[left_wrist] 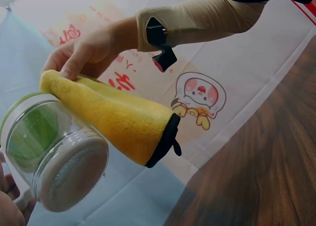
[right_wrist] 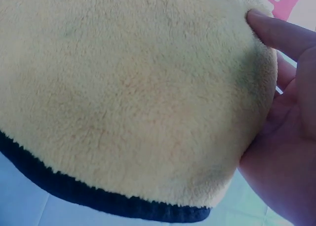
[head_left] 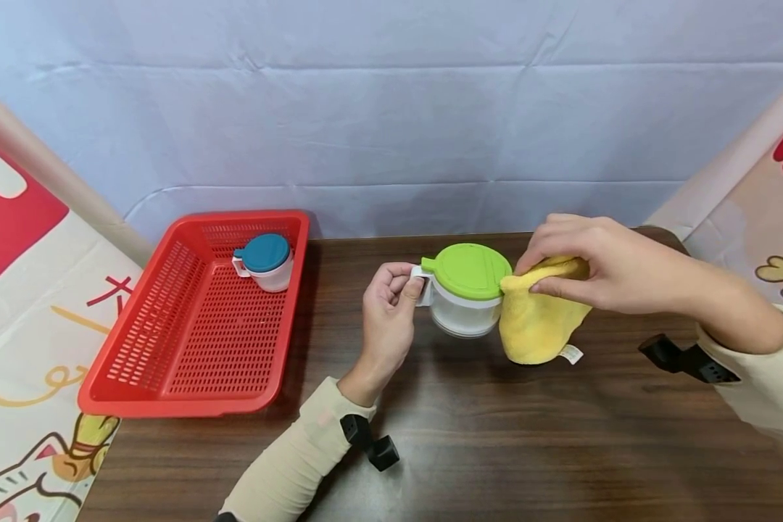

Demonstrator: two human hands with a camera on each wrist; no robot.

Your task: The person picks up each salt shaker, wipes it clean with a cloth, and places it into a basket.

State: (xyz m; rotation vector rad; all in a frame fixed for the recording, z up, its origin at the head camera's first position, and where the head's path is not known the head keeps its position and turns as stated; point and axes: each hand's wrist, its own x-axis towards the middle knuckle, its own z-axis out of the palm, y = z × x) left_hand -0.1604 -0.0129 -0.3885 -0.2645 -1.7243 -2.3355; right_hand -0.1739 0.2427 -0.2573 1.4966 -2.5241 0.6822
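Observation:
My left hand [head_left: 389,308] grips the white handle of a clear seasoning jar [head_left: 465,313] with a green lid [head_left: 473,272], held up off the table. In the left wrist view the jar [left_wrist: 71,171] is tilted, its round base showing. Pinched between the thumb and fingers of my right hand [head_left: 600,261] is a yellow cloth [head_left: 538,326], whose upper edge meets the jar's right side by the lid. The cloth [right_wrist: 133,102] hangs down and fills most of the right wrist view; a dark border runs along its lower edge, and the jar is hidden there.
A red plastic basket [head_left: 279,341] stands on the left of the brown wooden table [head_left: 496,449]. Inside its far right corner sits a smaller seasoning jar [head_left: 275,279] with a blue lid. A pale cloth backdrop [head_left: 391,130] rises behind the table.

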